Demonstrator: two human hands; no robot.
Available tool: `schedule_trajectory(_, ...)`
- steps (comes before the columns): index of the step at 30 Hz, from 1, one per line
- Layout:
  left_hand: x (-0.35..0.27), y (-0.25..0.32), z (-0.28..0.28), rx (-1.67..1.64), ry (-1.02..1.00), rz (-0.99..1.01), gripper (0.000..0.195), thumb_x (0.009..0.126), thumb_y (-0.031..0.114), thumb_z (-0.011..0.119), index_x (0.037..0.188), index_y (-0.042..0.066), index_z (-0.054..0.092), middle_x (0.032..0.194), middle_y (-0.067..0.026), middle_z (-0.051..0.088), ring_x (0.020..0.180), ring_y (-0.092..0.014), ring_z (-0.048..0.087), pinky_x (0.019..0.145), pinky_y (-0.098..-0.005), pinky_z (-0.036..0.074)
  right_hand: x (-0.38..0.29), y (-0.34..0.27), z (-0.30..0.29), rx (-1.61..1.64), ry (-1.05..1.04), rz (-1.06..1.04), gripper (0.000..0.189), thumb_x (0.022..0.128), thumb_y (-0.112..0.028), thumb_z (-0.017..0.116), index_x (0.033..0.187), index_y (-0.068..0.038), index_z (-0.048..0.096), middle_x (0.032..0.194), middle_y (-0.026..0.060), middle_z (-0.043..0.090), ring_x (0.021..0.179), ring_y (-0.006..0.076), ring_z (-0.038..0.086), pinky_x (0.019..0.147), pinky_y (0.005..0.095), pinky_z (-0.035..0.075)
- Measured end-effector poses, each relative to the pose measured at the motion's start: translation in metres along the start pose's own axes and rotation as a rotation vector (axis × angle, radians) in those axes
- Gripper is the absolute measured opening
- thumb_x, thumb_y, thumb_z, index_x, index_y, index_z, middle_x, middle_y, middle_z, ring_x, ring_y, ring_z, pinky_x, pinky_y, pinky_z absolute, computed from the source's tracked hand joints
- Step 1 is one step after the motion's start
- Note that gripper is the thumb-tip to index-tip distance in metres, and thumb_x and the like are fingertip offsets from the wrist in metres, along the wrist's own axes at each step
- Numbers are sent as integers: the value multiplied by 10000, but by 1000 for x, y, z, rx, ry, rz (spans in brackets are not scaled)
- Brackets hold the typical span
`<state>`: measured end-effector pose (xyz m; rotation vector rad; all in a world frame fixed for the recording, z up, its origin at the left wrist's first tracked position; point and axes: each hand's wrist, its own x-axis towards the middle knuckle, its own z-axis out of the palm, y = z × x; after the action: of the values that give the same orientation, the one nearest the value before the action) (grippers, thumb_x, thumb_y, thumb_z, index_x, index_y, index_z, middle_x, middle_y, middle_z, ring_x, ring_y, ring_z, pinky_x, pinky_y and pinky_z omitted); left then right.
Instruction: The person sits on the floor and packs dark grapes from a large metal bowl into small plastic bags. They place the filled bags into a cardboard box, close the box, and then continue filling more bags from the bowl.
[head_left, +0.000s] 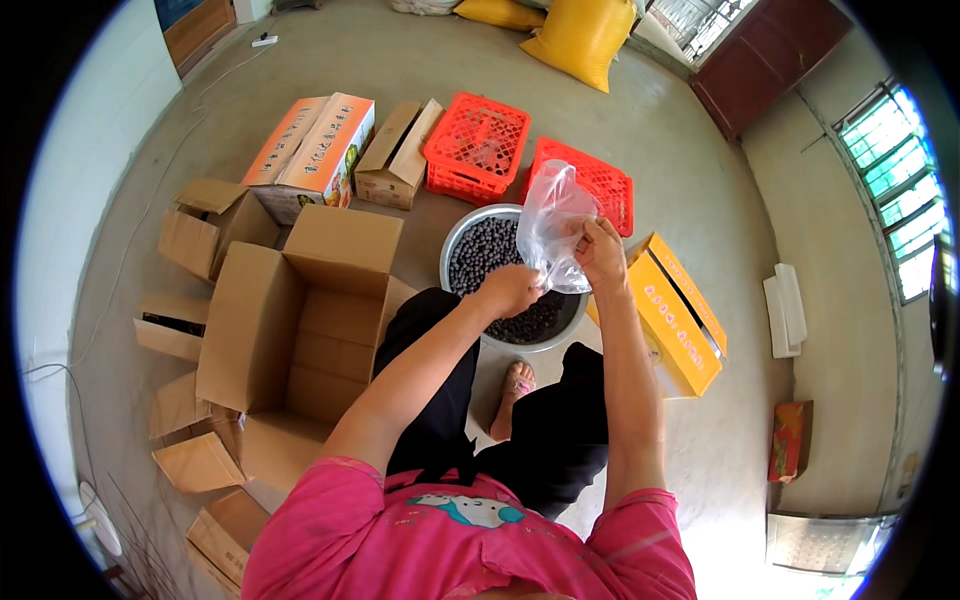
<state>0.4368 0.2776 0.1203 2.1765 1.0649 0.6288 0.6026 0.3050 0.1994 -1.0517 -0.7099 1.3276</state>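
A clear plastic bag (553, 214) hangs between my hands over a round metal basin (459, 225). My left hand (512, 289) grips the bag's near edge at the lower left. On the other side, my right hand (602, 251) pinches the bag's upper right with bent fingers. Small dark round balls (484, 251), perhaps fruit, fill much of the basin. The bag hides the basin's right part, and what is inside the bag, if anything, cannot be made out.
A large open cardboard box (337, 322) stands at my left, with smaller cartons (184, 240) beyond it. Red plastic crates (478, 142) sit behind the basin. To the right is a yellow carton (671, 322). Yellow sacks (577, 37) lie farther back; a cable (161, 176) runs along the left floor.
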Motion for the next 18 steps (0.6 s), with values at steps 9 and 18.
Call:
schedule_trajectory(9,-2,-5,-8,-78,442,-169,264,819,167,621,984,-12,521,995,-209,560,983,-347,563,830,-452,450,25,5,-14,-667,359,-527,188,896,-144,556,793,14,551,663,49,535,628,144,523,597,314,453)
schedule_trajectory(18,10,8,-33,-555,696,-208,689,720,324,784,1209,-36,457,1165,-253,481,1111,-337,483,967,-422,388,21,18,-1,-902,276,-451,179,894,-176,601,912,1,577,716,122,623,639,207,594,624,348,484)
